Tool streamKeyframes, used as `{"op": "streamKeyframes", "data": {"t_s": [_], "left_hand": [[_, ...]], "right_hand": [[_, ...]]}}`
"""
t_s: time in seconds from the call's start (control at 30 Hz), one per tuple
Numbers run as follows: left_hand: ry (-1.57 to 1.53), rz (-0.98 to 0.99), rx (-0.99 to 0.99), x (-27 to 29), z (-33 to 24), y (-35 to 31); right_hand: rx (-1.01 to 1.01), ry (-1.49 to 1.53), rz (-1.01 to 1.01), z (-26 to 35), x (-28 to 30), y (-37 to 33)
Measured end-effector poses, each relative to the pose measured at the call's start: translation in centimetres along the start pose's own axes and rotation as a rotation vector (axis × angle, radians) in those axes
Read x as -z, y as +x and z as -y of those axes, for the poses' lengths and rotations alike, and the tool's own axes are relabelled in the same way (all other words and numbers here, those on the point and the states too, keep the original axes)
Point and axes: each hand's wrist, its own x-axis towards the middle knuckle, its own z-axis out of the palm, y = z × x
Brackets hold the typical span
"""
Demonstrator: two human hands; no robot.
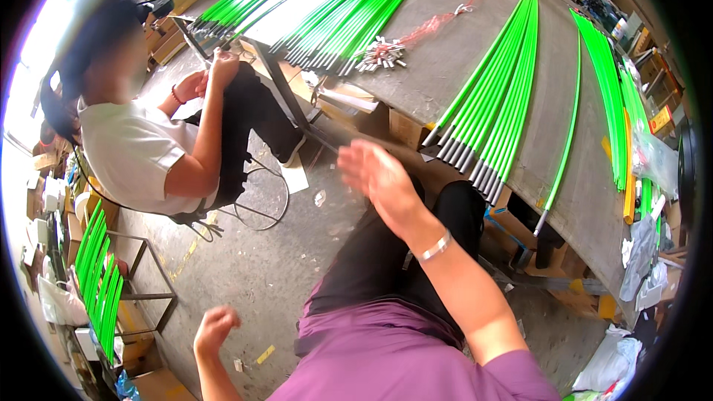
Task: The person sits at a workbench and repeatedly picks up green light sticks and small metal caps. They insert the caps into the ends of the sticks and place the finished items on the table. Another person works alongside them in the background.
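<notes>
My right hand point(380, 183) is raised above my lap with its fingers stretched out, slightly smeared by motion, holding nothing. A silver bracelet circles its wrist. Low on the left, my left hand point(216, 329) hangs over the floor, its fingers curled in and nothing showing in them. Nearest to my right hand, a fanned bundle of bright green rods point(499, 93) lies on the table, its grey-tipped ends reaching past the near edge. Right of that bundle a single green rod point(575, 122) lies apart.
A grey table point(460, 67) bears more green rods point(356, 11), a heap of small metal pieces point(382, 56) and red string point(438, 24). At left a seated co-worker point(141, 141) has both hands together. Green rods point(96, 282) rest near a metal frame point(152, 297).
</notes>
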Motion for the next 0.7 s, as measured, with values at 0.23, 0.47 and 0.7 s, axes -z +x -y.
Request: {"op": "streamKeyframes", "data": {"t_s": [0.23, 0.47, 0.7], "left_hand": [[0.012, -0.603, 0.591, 3.8, 4.8, -22.8], [0.632, -0.005, 0.272, 1.2, -4.0, -6.3], [1.244, 0.632, -0.615, -20.6, -13.4, 9.2]], "right_hand": [[0.119, 0.486, -0.110, 1.4, -3.4, 8.7], [-0.168, 0.081, 0.036, 1.4, -3.5, -5.9], [-0.070, -0.145, -0.117, 4.7, 2.2, -21.6]]}}
